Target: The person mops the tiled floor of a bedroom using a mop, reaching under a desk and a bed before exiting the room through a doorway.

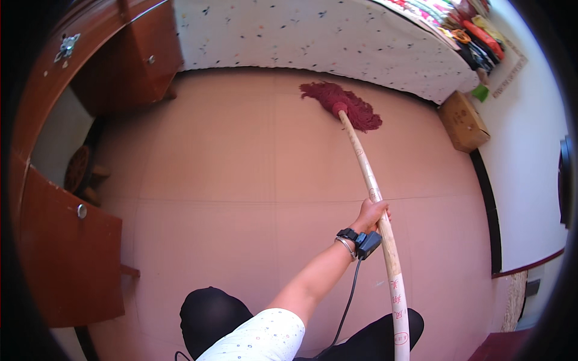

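Note:
A mop with a pale wooden handle runs from the lower edge up to its dark red string head. The strings lie spread on the floor near the far cloth-draped side. My left hand is closed around the middle of the handle, its arm reaching in from the lower left. On that wrist sit a black strap, a silver bangle and a small dark device with a cable. The handle's upper end passes out at the lower edge, beside my knee. My right hand does not show.
Reddish-brown floor stretches between wooden cabinets on the left and a white wall on the right. A patterned cloth hangs along the far side. A cardboard box stands by the wall; a round wooden stool sits by the cabinets.

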Action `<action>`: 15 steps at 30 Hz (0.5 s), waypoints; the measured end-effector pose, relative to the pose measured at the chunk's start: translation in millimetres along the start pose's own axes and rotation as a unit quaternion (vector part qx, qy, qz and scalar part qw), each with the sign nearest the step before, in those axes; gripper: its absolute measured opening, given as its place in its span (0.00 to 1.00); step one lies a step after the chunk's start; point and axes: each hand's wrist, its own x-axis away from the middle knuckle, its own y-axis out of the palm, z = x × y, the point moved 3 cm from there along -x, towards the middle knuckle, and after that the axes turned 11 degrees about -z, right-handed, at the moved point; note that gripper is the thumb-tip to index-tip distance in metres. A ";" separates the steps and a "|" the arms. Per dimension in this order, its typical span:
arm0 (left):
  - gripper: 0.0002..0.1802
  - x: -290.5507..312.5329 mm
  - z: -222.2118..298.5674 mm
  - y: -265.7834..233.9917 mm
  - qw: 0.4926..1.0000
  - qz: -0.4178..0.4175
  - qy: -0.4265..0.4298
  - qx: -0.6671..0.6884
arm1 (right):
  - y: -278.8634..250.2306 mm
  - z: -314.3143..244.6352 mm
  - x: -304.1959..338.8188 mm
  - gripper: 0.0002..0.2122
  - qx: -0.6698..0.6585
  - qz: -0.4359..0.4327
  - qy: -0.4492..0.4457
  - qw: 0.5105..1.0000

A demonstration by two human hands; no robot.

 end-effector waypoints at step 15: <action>0.06 108.1 141.6 -94.3 0.963 0.139 0.219 0.072 | -74.6 -111.0 -27.1 0.16 0.138 -0.068 -0.059 0.986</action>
